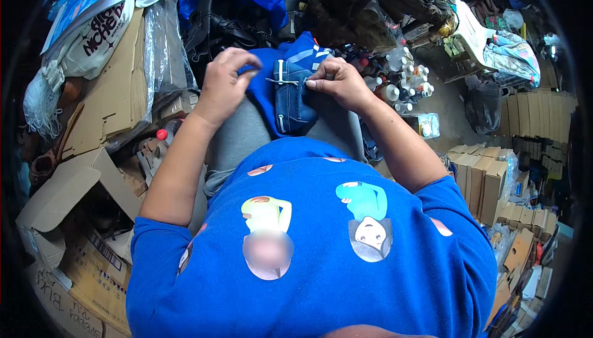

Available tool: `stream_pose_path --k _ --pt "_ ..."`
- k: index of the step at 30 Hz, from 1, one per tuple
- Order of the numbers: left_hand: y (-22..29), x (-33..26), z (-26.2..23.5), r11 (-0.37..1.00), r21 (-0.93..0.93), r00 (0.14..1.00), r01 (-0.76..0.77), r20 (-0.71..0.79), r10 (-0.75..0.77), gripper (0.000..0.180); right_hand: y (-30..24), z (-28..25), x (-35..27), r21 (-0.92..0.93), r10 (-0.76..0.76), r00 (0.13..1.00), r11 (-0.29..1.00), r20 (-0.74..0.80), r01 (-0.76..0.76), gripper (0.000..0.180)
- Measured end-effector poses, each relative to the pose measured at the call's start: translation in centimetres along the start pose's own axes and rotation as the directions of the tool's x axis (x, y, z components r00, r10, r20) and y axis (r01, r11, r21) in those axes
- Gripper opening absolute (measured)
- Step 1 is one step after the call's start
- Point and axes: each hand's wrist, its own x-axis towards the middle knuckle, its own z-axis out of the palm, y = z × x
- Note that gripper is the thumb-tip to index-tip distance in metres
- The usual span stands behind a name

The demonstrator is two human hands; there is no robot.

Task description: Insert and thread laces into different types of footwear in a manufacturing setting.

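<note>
One dark-blue shoe (296, 111) lies on blue cloth (264, 66) over the lap (238, 137), between both grips. The right grip (341, 83) pinches its white lace (289, 82) at the shoe's right side; the left grip (226, 86), curled, stands apart leftward, contents undeterminable.

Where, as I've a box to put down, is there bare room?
A patch of grey floor shows between the bottles and the dark plastic bag. The left side is crowded with cardboard; the lap holds the blue shoe.

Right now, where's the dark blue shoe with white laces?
In the head view, upper centre, the shoe lies on bright blue cloth, between left hand and right hand.
</note>
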Motion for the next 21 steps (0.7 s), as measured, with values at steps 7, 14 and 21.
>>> stream_pose_path --k 7,14,21 --pt "1.6 0.2 2.1 0.83 0.428 0.932 -0.358 0.226 0.285 0.009 -0.1 1.4 0.4 -0.023 -0.008 0.998 1.0 -0.06 0.006 0.016" --pt "1.2 0.7 0.3 0.731 0.51 0.885 -0.454 0.351 0.305 0.011 0.4 -1.1 -0.2 0.147 0.015 1.0 0.989 0.007 -0.015 0.014" --pt "3.7 0.8 1.5 0.797 0.519 0.874 -0.309 0.485 0.023 0.016 -4.4 -1.2 0.2 -0.66 -0.225 0.934 0.662 0.277 0.355 0.009"
